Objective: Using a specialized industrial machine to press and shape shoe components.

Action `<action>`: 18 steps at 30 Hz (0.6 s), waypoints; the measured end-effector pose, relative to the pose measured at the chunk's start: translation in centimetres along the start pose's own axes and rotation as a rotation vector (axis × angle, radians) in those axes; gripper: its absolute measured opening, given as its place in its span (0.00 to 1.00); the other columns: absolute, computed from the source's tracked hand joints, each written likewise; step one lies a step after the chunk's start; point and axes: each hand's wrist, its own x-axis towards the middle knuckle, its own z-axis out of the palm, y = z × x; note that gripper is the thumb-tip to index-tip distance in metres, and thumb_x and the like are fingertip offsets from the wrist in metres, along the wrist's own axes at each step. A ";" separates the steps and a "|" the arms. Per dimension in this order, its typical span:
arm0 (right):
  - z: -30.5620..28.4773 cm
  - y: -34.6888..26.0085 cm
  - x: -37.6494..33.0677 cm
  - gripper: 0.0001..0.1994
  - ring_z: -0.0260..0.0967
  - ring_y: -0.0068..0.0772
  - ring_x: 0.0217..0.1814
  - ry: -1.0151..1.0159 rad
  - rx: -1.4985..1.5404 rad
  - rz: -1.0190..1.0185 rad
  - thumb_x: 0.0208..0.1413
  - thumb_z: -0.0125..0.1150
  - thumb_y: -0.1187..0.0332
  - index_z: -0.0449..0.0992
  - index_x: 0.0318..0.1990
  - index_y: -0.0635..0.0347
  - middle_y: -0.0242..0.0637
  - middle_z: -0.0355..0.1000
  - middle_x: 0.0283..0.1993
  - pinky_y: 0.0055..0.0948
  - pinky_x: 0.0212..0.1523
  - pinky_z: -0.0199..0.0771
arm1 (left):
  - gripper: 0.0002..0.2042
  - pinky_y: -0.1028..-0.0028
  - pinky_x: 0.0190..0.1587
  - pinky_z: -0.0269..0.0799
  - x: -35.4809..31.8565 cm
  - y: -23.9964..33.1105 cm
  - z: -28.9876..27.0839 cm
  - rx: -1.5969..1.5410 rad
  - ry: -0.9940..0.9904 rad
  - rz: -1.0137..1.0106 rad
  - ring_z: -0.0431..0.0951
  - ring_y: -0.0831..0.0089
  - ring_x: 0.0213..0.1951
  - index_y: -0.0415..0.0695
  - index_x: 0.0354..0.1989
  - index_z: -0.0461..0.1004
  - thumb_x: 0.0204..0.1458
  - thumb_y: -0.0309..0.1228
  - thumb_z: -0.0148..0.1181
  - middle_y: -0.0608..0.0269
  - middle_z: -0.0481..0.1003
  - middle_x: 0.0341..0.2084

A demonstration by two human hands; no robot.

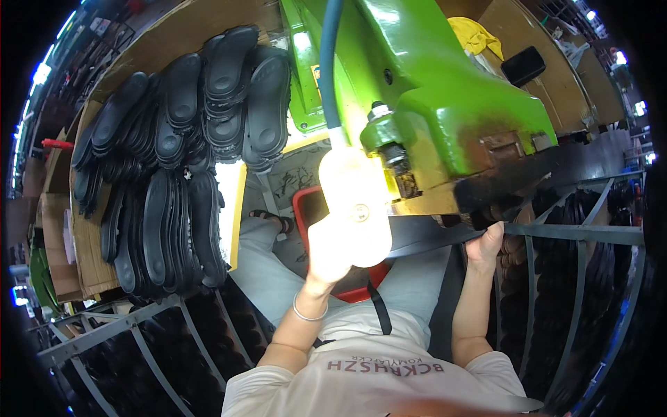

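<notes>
Both of my hands are raised at the working end of a green machine. My left hand is behind a glaring lamp, which hides its fingers; a pale bangle circles that wrist. Under the machine head runs a dark, flat, smooth piece, between my two hands. My right hand is at the right end of this piece, thumb and fingers closed together just below the head. What its fingers hold is hidden.
To the left, stacked black shoe soles fill a cardboard box. A red bin stands between my knees. Metal racks flank me on both sides, the left rack too. A yellow cloth lies behind the machine.
</notes>
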 end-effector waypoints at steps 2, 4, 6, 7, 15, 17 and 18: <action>2.0 0.8 0.0 0.22 0.69 0.30 0.45 -0.011 0.032 0.017 0.46 0.50 0.76 0.65 0.52 0.70 0.40 0.70 0.45 0.26 0.50 0.67 | 0.11 0.77 0.38 0.72 -0.6 -0.3 -1.9 0.057 0.035 -0.094 0.76 0.76 0.33 0.34 0.38 0.74 0.45 0.23 0.62 0.59 0.77 0.32; 3.0 2.0 -0.1 0.19 0.71 0.30 0.42 0.043 0.077 0.028 0.46 0.51 0.77 0.66 0.49 0.70 0.40 0.71 0.41 0.25 0.46 0.70 | 0.12 0.77 0.39 0.71 -1.1 1.1 -2.8 0.043 0.073 -0.125 0.75 0.76 0.34 0.33 0.38 0.74 0.44 0.22 0.62 0.59 0.76 0.32; 2.4 3.0 -0.7 0.16 0.71 0.26 0.39 0.006 0.056 0.077 0.48 0.53 0.76 0.67 0.46 0.69 0.37 0.72 0.40 0.24 0.43 0.71 | 0.13 0.78 0.40 0.71 -1.6 1.9 -3.5 -0.077 0.147 -0.164 0.75 0.77 0.34 0.32 0.39 0.74 0.43 0.21 0.63 0.60 0.76 0.31; 3.2 3.5 -1.0 0.15 0.71 0.25 0.38 -0.030 0.048 0.054 0.48 0.54 0.75 0.68 0.45 0.69 0.36 0.72 0.40 0.24 0.43 0.72 | 0.13 0.78 0.39 0.71 -2.2 2.0 -4.5 0.026 0.126 -0.180 0.75 0.76 0.33 0.32 0.39 0.73 0.43 0.20 0.63 0.59 0.76 0.31; 3.9 8.2 -0.6 0.15 0.69 0.24 0.47 -0.169 -0.004 0.073 0.50 0.60 0.77 0.71 0.47 0.63 0.34 0.71 0.46 0.24 0.49 0.71 | 0.15 0.79 0.40 0.70 -8.6 0.6 -7.1 -0.166 -0.119 -0.478 0.74 0.79 0.34 0.30 0.43 0.71 0.46 0.18 0.62 0.60 0.77 0.32; 6.8 6.5 -0.4 0.16 0.71 0.24 0.44 -0.246 0.027 0.234 0.45 0.62 0.83 0.73 0.43 0.63 0.34 0.72 0.43 0.23 0.46 0.73 | 0.17 0.79 0.42 0.70 -7.6 0.7 -5.5 -0.030 -0.276 -0.478 0.73 0.80 0.36 0.32 0.46 0.71 0.46 0.21 0.63 0.61 0.77 0.34; 7.9 5.8 -0.6 0.15 0.71 0.24 0.42 -0.271 -0.112 0.160 0.43 0.63 0.84 0.73 0.42 0.63 0.34 0.72 0.41 0.23 0.44 0.73 | 0.18 0.77 0.44 0.70 -6.3 0.9 -4.1 0.012 -0.291 -0.406 0.73 0.81 0.36 0.34 0.47 0.72 0.46 0.22 0.63 0.63 0.77 0.35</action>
